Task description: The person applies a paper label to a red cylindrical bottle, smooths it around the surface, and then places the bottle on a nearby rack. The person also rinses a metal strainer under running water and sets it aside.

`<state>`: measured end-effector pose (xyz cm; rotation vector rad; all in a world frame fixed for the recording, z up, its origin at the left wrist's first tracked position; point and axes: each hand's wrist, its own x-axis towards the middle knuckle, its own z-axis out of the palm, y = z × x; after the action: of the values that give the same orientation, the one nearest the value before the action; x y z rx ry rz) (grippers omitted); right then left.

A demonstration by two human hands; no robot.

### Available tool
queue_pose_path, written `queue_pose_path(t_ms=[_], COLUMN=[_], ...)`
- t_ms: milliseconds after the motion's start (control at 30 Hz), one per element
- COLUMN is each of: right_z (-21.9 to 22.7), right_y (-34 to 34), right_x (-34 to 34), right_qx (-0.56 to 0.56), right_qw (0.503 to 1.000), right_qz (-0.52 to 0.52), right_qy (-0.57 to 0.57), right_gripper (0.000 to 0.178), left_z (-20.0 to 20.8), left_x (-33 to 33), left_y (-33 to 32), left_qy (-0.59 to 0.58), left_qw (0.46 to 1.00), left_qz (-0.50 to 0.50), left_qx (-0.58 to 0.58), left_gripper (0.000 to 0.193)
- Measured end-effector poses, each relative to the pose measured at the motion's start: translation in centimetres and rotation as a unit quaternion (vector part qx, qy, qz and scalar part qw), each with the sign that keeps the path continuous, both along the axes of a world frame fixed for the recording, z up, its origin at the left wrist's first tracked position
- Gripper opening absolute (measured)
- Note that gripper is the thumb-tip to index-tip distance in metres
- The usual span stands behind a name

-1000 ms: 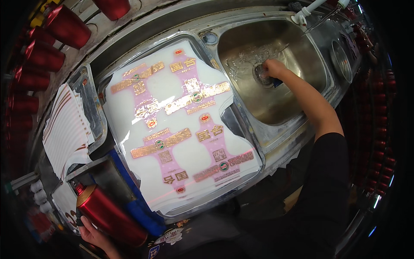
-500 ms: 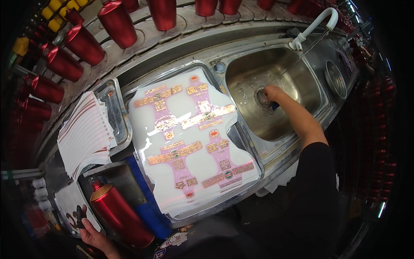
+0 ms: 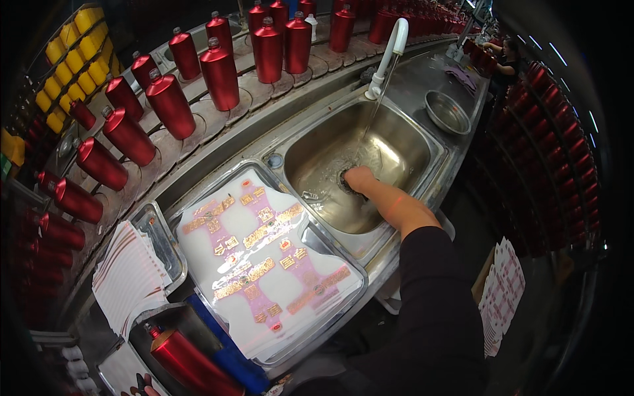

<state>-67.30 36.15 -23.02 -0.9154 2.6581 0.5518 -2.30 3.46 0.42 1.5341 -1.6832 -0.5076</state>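
Note:
My right hand [image 3: 360, 179] reaches down into the steel sink [image 3: 403, 165], closed over the dark drain [image 3: 345, 179]. Its fingertips are hidden, so what it grips cannot be made out. Water runs from the white tap [image 3: 389, 56] into the basin behind the hand. At the bottom left edge, my left hand [image 3: 149, 389] is mostly cut off by the frame, with a small black piece [image 3: 140, 383] at its fingers. Near it lies a red bottle [image 3: 191, 360]. Between the hands, printed label sheets [image 3: 264, 264] lie wet and shiny on a metal tray [image 3: 310, 343].
Red bottles [image 3: 218, 76] stand along a plated conveyor [image 3: 257, 102] behind the sink. A fanned stack of paper sheets [image 3: 129, 277] sits at left. A metal bowl [image 3: 448, 112] rests right of the tap. A co-worker [image 3: 507, 63] is at the far right, beyond stacked bottles [image 3: 541, 132].
The view has swung up and right, bringing in more bottles and the co-worker. My right hand stays low in the sink near the drain; my left hand has slipped mostly out of frame.

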Motion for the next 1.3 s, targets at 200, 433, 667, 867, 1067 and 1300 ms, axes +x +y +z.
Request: queue_pose_path(t_ms=[200, 433, 667, 867, 1067, 1300], right_z=[1.9, 6.9, 10.0, 12.4, 11.9, 8.1], right_y=[-0.1, 6.3, 13.9, 22.8, 27.9, 30.1], right_x=[-0.6, -4.1, -3.2, -6.3, -10.1, -16.7], right_qx=[-0.1, -0.211, -0.683, -0.74, -0.749, -0.744], right_qw=[0.985, 0.964, 0.627, 0.372, 0.344, 0.379], right_qz=[-0.137, -0.164, -0.375, -0.532, -0.558, -0.532], right_qy=[-0.005, 0.001, -0.02, 0.178, 0.096, 0.138], right_gripper=[0.021, 0.024, 0.033, 0.047, 0.069, 0.062], left_z=[0.4, -2.8, -1.5, 1.3, 0.7, 0.5], left_x=[0.2, 3.7, 4.1, 1.2, 0.9, -0.2], left_y=[0.8, -2.3, -2.4, -0.4, -1.8, -2.7], left_qy=[-0.047, 0.126, 0.177, 0.084, 0.013, -0.049], left_qw=[0.997, 0.987, 0.982, 0.994, 0.995, 0.993], left_qz=[-0.02, -0.1, -0.064, -0.037, -0.062, -0.062], left_qx=[-0.054, 0.008, -0.018, -0.054, -0.081, -0.084], left_gripper=[0.04, 0.036, 0.034, 0.037, 0.041, 0.041])
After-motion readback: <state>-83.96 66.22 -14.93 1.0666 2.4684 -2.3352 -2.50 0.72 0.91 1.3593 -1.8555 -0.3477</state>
